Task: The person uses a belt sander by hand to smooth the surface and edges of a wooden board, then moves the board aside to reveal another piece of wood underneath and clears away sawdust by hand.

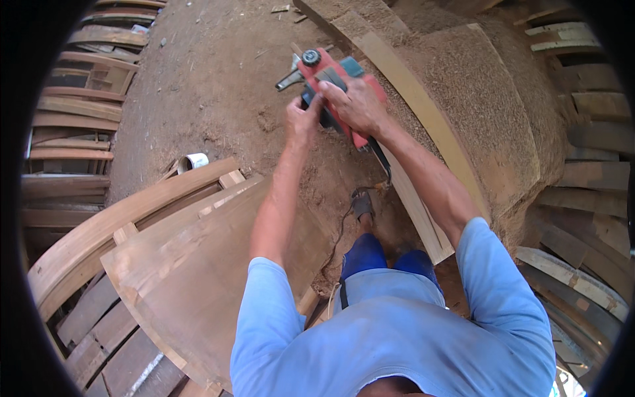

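Note:
Ahead of me, both arms reach out to a red electric hand planer (325, 65) with a round black knob at its far end. My right hand (357, 106) wraps round its dark top handle. Close beside it, my left hand (304, 121) grips the black side of the tool, its fingers partly hidden. A black cord (380, 157) runs from the planer's rear down toward my foot. The planer is next to a pale narrow wooden board (413, 198) that stretches toward me; whether its sole touches the wood I cannot tell.
A long plank (423, 99) lies to the right, beside a sheet (476, 86) strewn with shavings. At left, a large flat panel (218, 245) rests near a curved wooden frame (132, 218). A white cup-like container (193, 163) lies on the ground. Stacked timber (79, 106) lines both sides.

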`<state>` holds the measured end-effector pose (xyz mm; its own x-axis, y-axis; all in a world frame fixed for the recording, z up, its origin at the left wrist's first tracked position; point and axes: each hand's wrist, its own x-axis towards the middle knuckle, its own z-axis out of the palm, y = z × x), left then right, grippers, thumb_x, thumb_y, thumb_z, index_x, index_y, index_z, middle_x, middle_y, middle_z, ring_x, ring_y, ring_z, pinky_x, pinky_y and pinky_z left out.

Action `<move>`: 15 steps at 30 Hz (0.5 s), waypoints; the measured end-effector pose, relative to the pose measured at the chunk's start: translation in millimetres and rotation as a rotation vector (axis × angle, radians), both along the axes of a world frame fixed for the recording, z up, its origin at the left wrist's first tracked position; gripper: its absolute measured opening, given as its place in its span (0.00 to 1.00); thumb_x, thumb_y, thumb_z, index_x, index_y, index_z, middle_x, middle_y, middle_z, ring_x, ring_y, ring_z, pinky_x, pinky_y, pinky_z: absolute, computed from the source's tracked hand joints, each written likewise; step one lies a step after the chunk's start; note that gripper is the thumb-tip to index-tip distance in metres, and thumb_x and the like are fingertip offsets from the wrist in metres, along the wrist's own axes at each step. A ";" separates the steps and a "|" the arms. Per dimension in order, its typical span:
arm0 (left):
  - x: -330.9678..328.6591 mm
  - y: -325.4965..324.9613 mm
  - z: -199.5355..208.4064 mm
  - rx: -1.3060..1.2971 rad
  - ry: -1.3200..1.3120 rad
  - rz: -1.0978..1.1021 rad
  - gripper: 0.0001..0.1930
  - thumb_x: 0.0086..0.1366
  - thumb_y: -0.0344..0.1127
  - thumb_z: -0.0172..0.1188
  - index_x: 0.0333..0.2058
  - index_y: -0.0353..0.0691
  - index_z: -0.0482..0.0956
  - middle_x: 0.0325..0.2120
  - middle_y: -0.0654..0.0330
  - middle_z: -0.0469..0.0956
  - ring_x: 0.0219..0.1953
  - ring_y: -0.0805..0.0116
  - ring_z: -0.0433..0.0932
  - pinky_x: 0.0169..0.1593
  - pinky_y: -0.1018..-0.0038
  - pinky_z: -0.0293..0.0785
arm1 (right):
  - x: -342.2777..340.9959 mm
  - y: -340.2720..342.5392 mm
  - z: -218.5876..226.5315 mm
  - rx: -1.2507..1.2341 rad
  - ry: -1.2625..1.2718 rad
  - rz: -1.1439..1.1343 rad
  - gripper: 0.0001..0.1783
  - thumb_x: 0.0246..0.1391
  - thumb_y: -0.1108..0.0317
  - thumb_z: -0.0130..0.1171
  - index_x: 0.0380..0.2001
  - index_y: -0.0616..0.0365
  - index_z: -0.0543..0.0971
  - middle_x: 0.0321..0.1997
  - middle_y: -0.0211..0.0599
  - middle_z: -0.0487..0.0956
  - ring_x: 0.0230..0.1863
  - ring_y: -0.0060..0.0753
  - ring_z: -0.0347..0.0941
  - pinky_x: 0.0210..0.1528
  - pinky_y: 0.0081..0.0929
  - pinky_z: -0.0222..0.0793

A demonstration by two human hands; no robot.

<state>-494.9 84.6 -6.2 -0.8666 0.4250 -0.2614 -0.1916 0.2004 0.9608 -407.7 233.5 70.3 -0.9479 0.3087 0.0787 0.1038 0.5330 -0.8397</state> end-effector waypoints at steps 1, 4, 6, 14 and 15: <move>-13.0 4.6 4.2 0.005 0.014 -0.012 0.20 0.65 0.48 0.70 0.39 0.33 0.84 0.28 0.66 0.81 0.27 0.79 0.73 0.30 0.76 0.70 | -11.7 5.3 -3.1 0.058 0.037 0.038 0.32 0.66 0.42 0.52 0.38 0.67 0.78 0.31 0.58 0.80 0.35 0.59 0.78 0.40 0.46 0.72; -31.1 1.3 4.4 0.063 0.059 -0.001 0.20 0.67 0.50 0.68 0.38 0.34 0.83 0.26 0.68 0.78 0.25 0.79 0.70 0.27 0.76 0.66 | -34.8 -2.2 -2.1 -0.170 -0.097 -0.053 0.31 0.66 0.42 0.52 0.37 0.67 0.78 0.31 0.58 0.79 0.36 0.58 0.79 0.39 0.45 0.73; -25.5 -16.2 -1.2 0.012 0.060 0.001 0.21 0.67 0.51 0.67 0.38 0.34 0.82 0.25 0.68 0.77 0.25 0.80 0.69 0.26 0.76 0.65 | -24.2 -17.3 -7.5 -0.125 -0.025 -0.024 0.31 0.66 0.42 0.53 0.37 0.67 0.78 0.32 0.57 0.79 0.35 0.55 0.79 0.39 0.45 0.73; 129.3 -103.1 -8.6 -0.230 0.095 0.015 0.24 0.68 0.49 0.65 0.49 0.31 0.79 0.31 0.61 0.80 0.33 0.73 0.78 0.37 0.71 0.77 | 108.8 -80.9 0.3 -0.555 -0.195 0.097 0.30 0.61 0.44 0.58 0.46 0.65 0.79 0.38 0.54 0.81 0.43 0.47 0.80 0.47 0.42 0.74; 149.1 -116.4 -13.5 -0.225 0.040 0.028 0.23 0.69 0.47 0.64 0.50 0.30 0.78 0.33 0.58 0.81 0.36 0.71 0.80 0.40 0.70 0.78 | 125.1 -90.6 -5.1 -0.537 -0.229 0.091 0.30 0.61 0.45 0.58 0.47 0.66 0.79 0.39 0.55 0.81 0.44 0.46 0.80 0.48 0.41 0.74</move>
